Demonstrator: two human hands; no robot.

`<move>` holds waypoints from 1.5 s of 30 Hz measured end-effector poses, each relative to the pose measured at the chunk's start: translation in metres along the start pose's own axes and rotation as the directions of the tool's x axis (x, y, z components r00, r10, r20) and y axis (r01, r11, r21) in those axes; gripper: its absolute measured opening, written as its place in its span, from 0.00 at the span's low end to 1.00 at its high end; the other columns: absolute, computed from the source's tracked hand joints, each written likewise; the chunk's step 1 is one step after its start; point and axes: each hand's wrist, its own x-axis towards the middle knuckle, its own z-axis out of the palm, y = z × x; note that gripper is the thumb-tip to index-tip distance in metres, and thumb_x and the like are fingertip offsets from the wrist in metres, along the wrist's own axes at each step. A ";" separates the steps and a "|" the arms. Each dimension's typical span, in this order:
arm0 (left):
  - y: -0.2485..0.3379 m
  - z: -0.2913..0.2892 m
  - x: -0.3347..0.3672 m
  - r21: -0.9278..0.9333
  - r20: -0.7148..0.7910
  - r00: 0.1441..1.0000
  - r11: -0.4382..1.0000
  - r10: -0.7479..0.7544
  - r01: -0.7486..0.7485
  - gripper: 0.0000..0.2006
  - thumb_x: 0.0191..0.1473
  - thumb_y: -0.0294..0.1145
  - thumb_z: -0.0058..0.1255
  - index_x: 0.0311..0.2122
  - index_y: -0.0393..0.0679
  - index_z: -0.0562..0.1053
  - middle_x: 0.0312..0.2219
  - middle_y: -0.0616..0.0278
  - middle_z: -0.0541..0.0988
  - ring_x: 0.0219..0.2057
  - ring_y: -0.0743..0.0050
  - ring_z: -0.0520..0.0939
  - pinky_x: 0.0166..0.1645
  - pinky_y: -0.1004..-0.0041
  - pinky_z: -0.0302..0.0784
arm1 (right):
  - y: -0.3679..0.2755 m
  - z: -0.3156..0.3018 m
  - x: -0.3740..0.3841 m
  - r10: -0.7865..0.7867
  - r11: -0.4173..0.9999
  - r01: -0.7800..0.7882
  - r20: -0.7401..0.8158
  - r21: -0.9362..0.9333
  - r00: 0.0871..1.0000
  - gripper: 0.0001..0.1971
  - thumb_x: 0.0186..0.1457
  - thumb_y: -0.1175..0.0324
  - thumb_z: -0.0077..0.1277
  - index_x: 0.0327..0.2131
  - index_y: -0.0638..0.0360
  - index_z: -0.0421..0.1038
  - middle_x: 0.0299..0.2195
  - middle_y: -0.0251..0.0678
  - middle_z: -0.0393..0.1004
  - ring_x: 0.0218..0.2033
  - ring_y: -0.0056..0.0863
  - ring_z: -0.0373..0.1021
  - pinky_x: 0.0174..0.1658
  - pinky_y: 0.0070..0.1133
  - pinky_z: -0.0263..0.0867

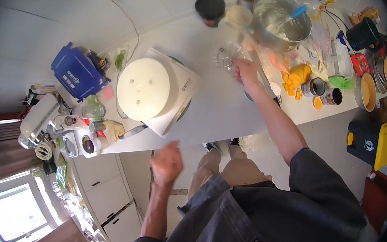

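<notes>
My right hand (246, 72) is closed on a crumpled piece of clear plastic film (224, 55) with small dark print, over the table right of centre. Whether that film is a bag or a sheet I cannot tell. In front of the table edge hangs my left hand (167, 164), its fingers curled and slightly blurred, with nothing seen in it. A round white cake (146, 88) with three small holes in its top stands left of centre. Under it lies a square white board (184, 86), resting on a darker round base that shows at its edges.
A metal bowl (266, 34) of white cream holds a blue-handled spatula (298, 11). Yellow-orange piping bags (297, 77), open jars (331, 96) and round cake tins (368, 92) crowd the right side. At left are a stand mixer (41, 118), a blue box (76, 72) and a knife (133, 132).
</notes>
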 end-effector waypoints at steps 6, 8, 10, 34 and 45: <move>-0.065 0.099 -0.095 0.039 0.309 0.939 0.988 -0.153 0.148 0.21 0.61 0.32 0.52 0.59 0.38 0.71 0.56 0.44 0.74 0.55 0.49 0.78 0.58 0.57 0.75 | 0.067 -0.079 -0.149 -0.378 0.858 0.361 0.028 -0.365 0.925 0.19 0.58 0.65 0.61 0.20 0.59 0.65 0.18 0.21 0.60 0.23 0.14 0.54 0.26 0.20 0.52; -0.085 0.119 -0.091 0.073 0.284 0.945 0.986 -0.162 0.147 0.24 0.63 0.35 0.50 0.62 0.40 0.66 0.59 0.45 0.71 0.59 0.49 0.74 0.62 0.56 0.70 | 0.108 -0.138 -0.206 -0.259 0.797 0.214 0.000 -0.565 0.966 0.18 0.56 0.66 0.60 0.19 0.62 0.64 0.16 0.25 0.60 0.22 0.15 0.56 0.25 0.23 0.54; -0.099 0.144 -0.076 0.084 0.295 0.934 0.979 -0.203 0.186 0.28 0.65 0.40 0.48 0.67 0.43 0.61 0.63 0.48 0.67 0.63 0.49 0.69 0.67 0.56 0.63 | 0.133 -0.177 -0.264 -0.044 0.766 -0.013 -0.073 -0.642 0.996 0.10 0.51 0.73 0.56 0.21 0.65 0.69 0.17 0.29 0.65 0.22 0.16 0.60 0.27 0.22 0.59; -0.516 0.023 -0.111 0.090 -0.324 0.865 0.898 -0.382 0.430 0.25 0.60 0.34 0.53 0.62 0.40 0.70 0.58 0.43 0.74 0.59 0.43 0.74 0.62 0.57 0.70 | 0.254 -0.181 -0.490 0.282 0.715 -0.488 -0.433 -0.500 0.856 0.11 0.47 0.66 0.61 0.29 0.67 0.80 0.23 0.34 0.79 0.26 0.21 0.73 0.33 0.21 0.68; -0.152 0.146 -0.127 -0.148 0.022 0.995 0.984 -0.098 0.100 0.29 0.56 0.17 0.49 0.64 0.40 0.68 0.61 0.40 0.69 0.62 0.38 0.69 0.65 0.54 0.68 | 0.265 -0.220 -0.556 0.344 0.768 -0.617 -0.703 -0.170 0.622 0.13 0.48 0.66 0.60 0.32 0.69 0.81 0.27 0.38 0.81 0.30 0.26 0.75 0.36 0.22 0.72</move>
